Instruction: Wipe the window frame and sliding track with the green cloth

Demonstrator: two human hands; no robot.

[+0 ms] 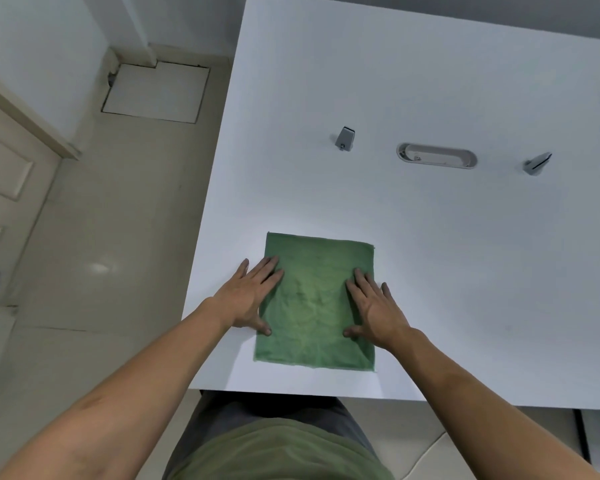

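Near the front edge of the white table (pixel 430 237), toward its left corner, we see the green cloth (pixel 316 306) lying flat and spread out, roughly square, w/ light wrinkles across the middle. Our left hand (pixel 248 299) rests on the cloth's left edge, fingers straight and flat, thumb tip on the fabric, palm partly on the bare tabletop beside it. Our right hand (pixel 378 306) presses the cloth's right side the same way: fingers extended and slightly spread, thumb pointing inward on the fabric. Neither hand grips or pinches anything.

Further back on the table, approx. mid-depth, sits an oval cable grommet (pixel 436 155), w/ a small metal clamp (pixel 344 138) to its left and a second bracket (pixel 537 163) to its right, all well apart from the cloth. Left of the table we see tiled floor (pixel 111 220) and a panelled door (pixel 4 174).
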